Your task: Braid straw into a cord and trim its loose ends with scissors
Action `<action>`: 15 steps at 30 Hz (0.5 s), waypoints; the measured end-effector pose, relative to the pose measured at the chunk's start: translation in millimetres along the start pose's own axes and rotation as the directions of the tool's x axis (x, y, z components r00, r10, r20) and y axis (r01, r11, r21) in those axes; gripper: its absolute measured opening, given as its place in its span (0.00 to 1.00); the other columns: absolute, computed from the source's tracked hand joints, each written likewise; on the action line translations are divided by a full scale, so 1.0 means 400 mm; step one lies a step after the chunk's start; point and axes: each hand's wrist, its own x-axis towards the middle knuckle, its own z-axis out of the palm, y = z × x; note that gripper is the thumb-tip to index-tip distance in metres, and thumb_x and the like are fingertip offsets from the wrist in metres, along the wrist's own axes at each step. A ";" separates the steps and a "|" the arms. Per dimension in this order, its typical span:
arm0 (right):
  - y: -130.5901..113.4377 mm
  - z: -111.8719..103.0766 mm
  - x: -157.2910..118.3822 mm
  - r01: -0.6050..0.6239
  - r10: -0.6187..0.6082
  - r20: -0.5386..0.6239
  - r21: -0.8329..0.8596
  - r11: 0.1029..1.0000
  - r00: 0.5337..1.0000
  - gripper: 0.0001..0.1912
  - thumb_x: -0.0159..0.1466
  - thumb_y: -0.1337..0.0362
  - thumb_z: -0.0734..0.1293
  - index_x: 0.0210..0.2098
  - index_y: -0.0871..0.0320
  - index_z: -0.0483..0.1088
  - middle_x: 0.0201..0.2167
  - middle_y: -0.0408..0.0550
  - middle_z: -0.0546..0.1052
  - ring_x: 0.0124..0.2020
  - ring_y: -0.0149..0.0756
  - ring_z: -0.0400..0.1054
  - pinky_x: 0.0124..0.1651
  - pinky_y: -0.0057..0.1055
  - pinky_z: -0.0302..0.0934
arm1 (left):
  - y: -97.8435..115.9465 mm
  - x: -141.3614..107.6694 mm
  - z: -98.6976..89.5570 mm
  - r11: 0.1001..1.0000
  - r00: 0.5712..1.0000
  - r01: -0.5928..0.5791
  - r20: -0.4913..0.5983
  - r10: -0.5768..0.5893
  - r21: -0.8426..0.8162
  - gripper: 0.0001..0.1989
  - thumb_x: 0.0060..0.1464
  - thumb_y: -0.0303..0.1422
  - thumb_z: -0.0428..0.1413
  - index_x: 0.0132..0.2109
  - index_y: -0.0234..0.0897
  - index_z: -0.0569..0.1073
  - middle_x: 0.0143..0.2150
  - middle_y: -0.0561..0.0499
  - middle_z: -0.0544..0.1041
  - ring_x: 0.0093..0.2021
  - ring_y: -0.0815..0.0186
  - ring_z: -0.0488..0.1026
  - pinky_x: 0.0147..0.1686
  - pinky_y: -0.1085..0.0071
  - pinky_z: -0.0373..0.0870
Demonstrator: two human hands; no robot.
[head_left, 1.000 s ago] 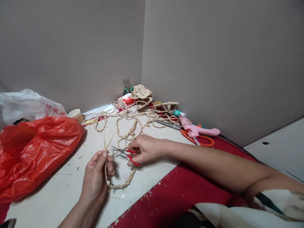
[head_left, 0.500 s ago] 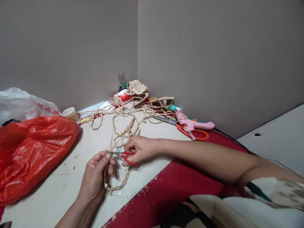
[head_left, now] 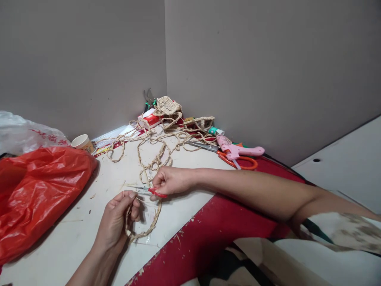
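Observation:
My left hand (head_left: 119, 210) pinches the end of a braided straw cord (head_left: 146, 234), which hangs in a loop below the fingers. Thin loose strands stick out from the pinch. In my right hand (head_left: 166, 182) are small scissors with red handles (head_left: 157, 193); their thin metal blades point left, just above my left fingertips. More braided cord (head_left: 157, 159) lies in loops on the white board beyond my hands and runs back to a tangled pile.
A red plastic bag (head_left: 44, 190) and a clear bag (head_left: 29, 135) lie left, beside a paper cup (head_left: 81, 142). At the back right are a pink glue gun (head_left: 238, 150), large orange-handled scissors (head_left: 248, 163) and pliers (head_left: 149, 101). Straw scraps dot the red cloth (head_left: 190, 246).
The small scissors have come away from the held cord end, and their blades are nearer together. The upright tuft of strands above my left fingers is gone. The whole view has shifted slightly.

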 end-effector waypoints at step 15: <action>0.007 -0.018 0.045 0.346 -0.115 -0.660 0.232 0.909 0.742 0.30 0.47 0.48 0.73 0.13 0.58 0.50 0.14 0.32 0.49 0.21 0.21 0.43 0.26 0.27 0.39 | 0.129 0.058 -0.105 0.476 0.905 -0.163 -0.062 0.422 0.864 0.23 0.41 0.45 0.65 0.44 0.37 0.77 0.28 0.50 0.77 0.24 0.63 0.70 0.24 0.70 0.63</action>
